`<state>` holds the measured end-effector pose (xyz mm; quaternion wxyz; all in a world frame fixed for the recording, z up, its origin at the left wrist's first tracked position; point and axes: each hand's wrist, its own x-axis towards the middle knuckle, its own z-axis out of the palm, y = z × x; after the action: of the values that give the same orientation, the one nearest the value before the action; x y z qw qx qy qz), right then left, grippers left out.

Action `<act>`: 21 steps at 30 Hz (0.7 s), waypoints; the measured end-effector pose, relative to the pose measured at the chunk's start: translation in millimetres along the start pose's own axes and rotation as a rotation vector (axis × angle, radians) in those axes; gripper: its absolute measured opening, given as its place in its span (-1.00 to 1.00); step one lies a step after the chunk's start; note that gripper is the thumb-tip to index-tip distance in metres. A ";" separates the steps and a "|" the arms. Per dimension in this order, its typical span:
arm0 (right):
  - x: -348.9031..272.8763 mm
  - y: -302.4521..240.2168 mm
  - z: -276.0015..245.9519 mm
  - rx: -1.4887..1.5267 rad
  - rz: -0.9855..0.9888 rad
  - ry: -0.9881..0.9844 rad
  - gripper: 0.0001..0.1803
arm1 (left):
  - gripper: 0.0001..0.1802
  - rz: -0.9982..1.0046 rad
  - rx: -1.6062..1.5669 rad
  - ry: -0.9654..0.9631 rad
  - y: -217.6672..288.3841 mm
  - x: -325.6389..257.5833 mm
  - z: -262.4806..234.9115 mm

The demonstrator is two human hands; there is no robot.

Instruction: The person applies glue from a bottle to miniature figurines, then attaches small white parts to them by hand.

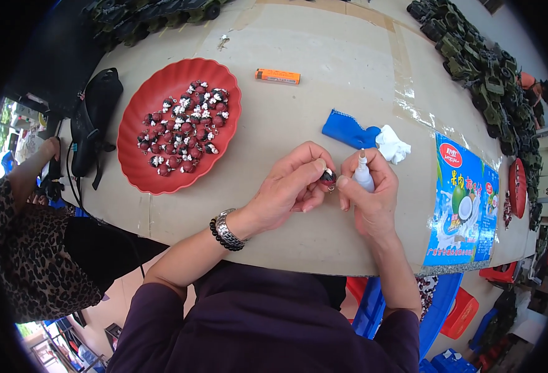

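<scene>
Between the thumb and fingers of my left hand point(291, 180) is a small dark red and black ball charm point(328, 178) with a white top and a metal loop. My right hand point(373, 193) is closed round a small white squeeze bottle point(363, 174), its narrow nozzle pointing up. The two hands are close together above the table, the bottle just right of the charm. To the left, a red scalloped plate point(143, 102) bears a heap of similar red and black charms point(187, 127) with white bits.
An orange lighter-like tube point(278, 76) lies beyond my hands. Blue cloth point(348, 128) and crumpled white tissue point(392, 144) lie behind the bottle. A blue printed sheet point(460, 205) covers the right edge. Dark green toy vehicles point(482, 74) line the far right. Another person's arm point(34, 165) is at left.
</scene>
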<state>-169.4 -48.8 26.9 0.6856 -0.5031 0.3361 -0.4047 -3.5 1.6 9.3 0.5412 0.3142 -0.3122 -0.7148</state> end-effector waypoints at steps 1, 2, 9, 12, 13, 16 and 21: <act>0.3 -0.3 -0.6 0.001 0.002 0.006 -0.77 | -0.78 -0.006 0.025 -0.024 -0.6 0.5 -0.1; 0.3 -0.1 -1.5 0.019 0.019 -0.015 -0.78 | -0.78 -0.011 0.024 -0.026 -0.7 0.6 0.5; 0.5 1.3 -2.5 0.130 0.116 -0.055 -0.78 | -0.66 -0.039 0.086 -0.073 -3.6 1.5 0.8; 0.7 -0.1 -0.4 0.098 0.109 -0.063 -0.80 | -0.64 -0.026 0.098 -0.070 -4.0 2.4 1.4; 0.7 0.3 -0.2 0.099 0.110 -0.060 -0.80 | -0.63 -0.021 0.105 -0.070 -4.1 2.4 1.7; 1.0 1.0 -0.1 0.090 0.117 -0.065 -0.80 | -0.63 -0.022 0.105 -0.065 -5.7 2.2 0.9; 0.5 0.8 1.6 0.079 0.122 -0.054 -0.79 | -0.63 -0.028 0.097 -0.079 -6.7 2.0 -0.7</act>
<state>-167.6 -48.4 26.5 0.7372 -0.4649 0.3313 -0.3614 -7.2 1.0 3.3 0.5025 0.3158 -0.3633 -0.7182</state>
